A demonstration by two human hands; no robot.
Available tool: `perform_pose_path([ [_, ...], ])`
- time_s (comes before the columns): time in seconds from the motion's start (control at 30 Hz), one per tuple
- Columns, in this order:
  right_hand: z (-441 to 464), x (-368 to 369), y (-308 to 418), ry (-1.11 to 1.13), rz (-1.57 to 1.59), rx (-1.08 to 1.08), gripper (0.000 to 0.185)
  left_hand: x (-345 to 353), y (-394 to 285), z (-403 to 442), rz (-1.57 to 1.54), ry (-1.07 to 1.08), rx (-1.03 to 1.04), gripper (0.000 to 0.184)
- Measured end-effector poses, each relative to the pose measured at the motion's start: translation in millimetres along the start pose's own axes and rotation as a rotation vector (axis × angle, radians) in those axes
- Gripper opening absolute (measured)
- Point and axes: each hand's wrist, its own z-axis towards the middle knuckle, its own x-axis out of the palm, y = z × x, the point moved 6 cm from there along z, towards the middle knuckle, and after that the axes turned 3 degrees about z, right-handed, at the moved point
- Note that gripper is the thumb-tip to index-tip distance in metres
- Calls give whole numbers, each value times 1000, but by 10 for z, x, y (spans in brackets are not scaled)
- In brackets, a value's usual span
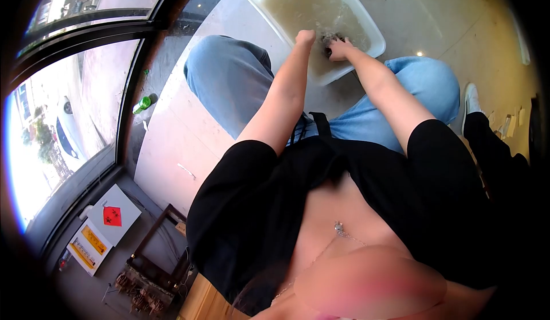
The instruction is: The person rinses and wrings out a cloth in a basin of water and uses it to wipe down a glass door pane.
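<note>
A white plastic tub (372,30) of cloudy, brownish water (295,2) stands on the floor between my knees. My left hand (305,37) is closed at the tub's near left part, just over the water; what it holds, if anything, is hidden. My right hand (340,50) is a little to the right, with its fingers curled over a small dark object (328,51) at the water's surface. The object's kind cannot be made out. Water splashes (337,26) just beyond the right hand.
A green bottle (142,104) lies by the window frame on the left. At lower left are a white box with a red paper (113,216) and a dark wooden frame (150,242). Another person's shoe (471,99) and dark trouser leg are at right.
</note>
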Motion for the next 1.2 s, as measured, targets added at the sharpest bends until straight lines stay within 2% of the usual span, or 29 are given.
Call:
perform_pose_path([
  [0.03, -12, -70, -26, -14, -19, -15, 65, -6, -61, -151, -41, 13, -12, 48],
  [0.07, -27, -157, -125, -209, 70, 192, 60, -20, -117, -225, -85, 23, -20, 48],
  [0.17, 535, 280, -355, -169, 170, 94, 45, 10, -28, -81, -221, 64, -48, 55],
  [0.2, 831, 340, -435, -227, 173, -11, 28, 8, -41, -179, -294, 10, -48, 55],
  [0.27, 544, -29, -335, -211, 481, 43, 22, -27, -161, -494, -442, -99, -41, 57],
  [0.3, 418, -194, -232, -203, 637, 66, 19, -16, -190, -501, -498, -63, -43, 60],
  [0.37, 534, -270, -131, -214, 1137, -71, 18, -18, -214, -504, -611, 7, -54, 66],
  [0.43, 509, -524, 48, -197, 1436, -208, 15, -39, -266, -529, -754, 38, -66, 69],
  [0.47, 561, -576, 122, -36, 1622, -294, 15, -39, -298, -492, -807, 103, -25, 70],
  [0.5, 426, -742, 229, 6, 1722, -295, 17, -67, -378, -613, -818, 112, 8, 70],
  [0.57, 313, -910, 403, 239, 1847, -397, 20, -40, -440, -568, -1031, 146, 14, 66],
  [0.67, 271, -1059, 398, 111, 1693, -376, 27, -29, -725, -470, -1329, 608, 445, 54],
  [0.77, 462, -944, 161, -62, 1730, -127, 37, -103, -738, -240, -1321, 501, 559, 37],
  [0.8, 425, -953, 129, -176, 1733, -69, 47, -219, -780, -419, -1310, 257, 649, 34],
  [0.9, 341, -828, 112, 12, 1880, 248, 52, -299, -840, -477, -1094, -38, 824, 34],
  [0.93, 398, -762, 131, 82, 1905, 280, 60, -296, -865, -515, -1053, -129, 879, 26],
  [1.03, 334, -744, 341, 379, 2225, 205, 62, -192, -932, -699, -743, 68, 793, 20],
  [1.07, 295, -779, 314, 312, 2203, 161, 61, -146, -967, -690, -780, 102, 798, 25],
  [1.17, 388, -630, 190, 273, 2274, 294, 59, -146, -940, -459, -287, -180, 769, 29],
  [1.2, 405, -612, 193, 301, 2235, 289, 59, -222, -1043, -778, -60, -456, 964, 29],
])
